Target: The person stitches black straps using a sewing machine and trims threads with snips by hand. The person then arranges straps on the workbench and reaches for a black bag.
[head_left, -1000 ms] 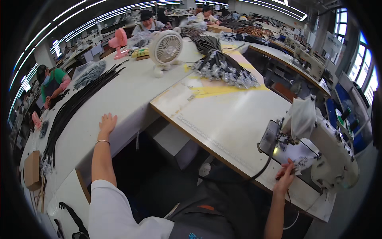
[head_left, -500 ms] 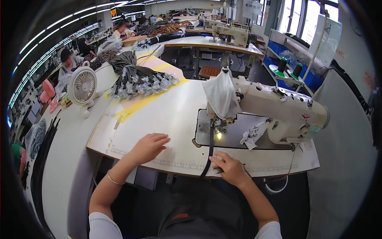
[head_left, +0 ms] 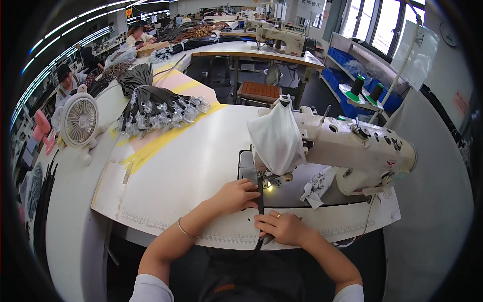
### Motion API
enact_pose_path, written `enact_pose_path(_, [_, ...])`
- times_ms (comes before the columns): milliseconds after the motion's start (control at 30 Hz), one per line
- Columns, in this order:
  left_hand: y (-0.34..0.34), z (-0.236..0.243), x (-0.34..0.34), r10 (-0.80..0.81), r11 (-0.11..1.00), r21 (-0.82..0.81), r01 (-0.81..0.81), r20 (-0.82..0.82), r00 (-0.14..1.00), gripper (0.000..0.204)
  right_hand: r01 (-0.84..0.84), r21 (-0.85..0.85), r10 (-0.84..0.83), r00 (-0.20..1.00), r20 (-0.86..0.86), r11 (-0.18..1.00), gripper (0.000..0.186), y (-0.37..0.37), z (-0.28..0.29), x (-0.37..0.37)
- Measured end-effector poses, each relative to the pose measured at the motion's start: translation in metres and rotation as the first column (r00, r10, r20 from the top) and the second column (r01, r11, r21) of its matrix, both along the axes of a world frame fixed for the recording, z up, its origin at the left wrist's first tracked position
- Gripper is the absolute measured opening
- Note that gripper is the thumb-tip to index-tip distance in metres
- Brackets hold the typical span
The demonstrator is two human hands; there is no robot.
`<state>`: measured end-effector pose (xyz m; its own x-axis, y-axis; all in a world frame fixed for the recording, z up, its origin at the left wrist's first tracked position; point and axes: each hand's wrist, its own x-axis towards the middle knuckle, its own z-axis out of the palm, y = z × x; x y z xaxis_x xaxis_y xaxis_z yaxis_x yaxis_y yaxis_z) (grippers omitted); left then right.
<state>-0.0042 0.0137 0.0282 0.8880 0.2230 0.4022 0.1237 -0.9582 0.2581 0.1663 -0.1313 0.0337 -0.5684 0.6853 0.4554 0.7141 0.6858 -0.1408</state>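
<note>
A narrow black strap [head_left: 260, 201] runs from under the head of the white sewing machine [head_left: 347, 136] toward me and over the table's front edge. My left hand [head_left: 234, 196] rests just left of it with fingers extended, their tips touching the strap beside the metal bed plate. Closer to me, my right hand [head_left: 283, 229], wearing a ring, has its thumb and fingers closed on the strap. Something small and dark pokes out of the right palm; its kind is unclear. A white cloth [head_left: 276, 138] drapes the machine head and hides the needle. A small lamp lights the stitching area.
Right of the needle, a crumpled white cloth with dark specks [head_left: 318, 187] lies on the bed. Bundled dark straps with clear plastic wrapping [head_left: 156, 108] lie far left on the table [head_left: 171, 176], near a white fan [head_left: 80, 121]. Thread cones [head_left: 356, 86] stand behind the machine.
My left hand has moved right, from above the bare tabletop to the strap near the needle. My right hand stays on the strap. The whole view has shifted slightly.
</note>
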Motion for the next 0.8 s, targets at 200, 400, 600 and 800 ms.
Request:
enact_pose_path(200, [-0.0046, -0.0034, 0.0023, -0.002, 0.999, 0.051, -0.006, 0.138, 0.99, 0.028, 0.024, 0.036, -0.019, 0.991, -0.13, 0.999, 0.022, 0.0065, -0.0028, 0.0002])
enact_pose_path(400, [-0.0053, 0.0007, 0.0015, -0.026, 1.0, -0.001, 0.026, 0.184, 0.983, 0.021, 0.046, -0.011, -0.047, 0.99, -0.131, 0.999, 0.023, 0.0039, -0.0023, -0.0007])
enact_pose_path(600, [-0.0033, -0.0013, -0.0012, -0.058, 0.997, -0.044, 0.068, 0.193, 0.979, 0.02, 0.044, -0.031, -0.047, 0.993, -0.104, 0.999, 0.024, 0.0036, -0.0007, -0.0006])
enact_pose_path(800, [-0.0025, -0.0012, -0.0003, -0.077, 0.995, -0.048, 0.089, 0.21, 0.975, 0.02, 0.053, -0.038, -0.057, 0.991, -0.119, 0.998, 0.023, 0.0044, -0.0031, 0.0007])
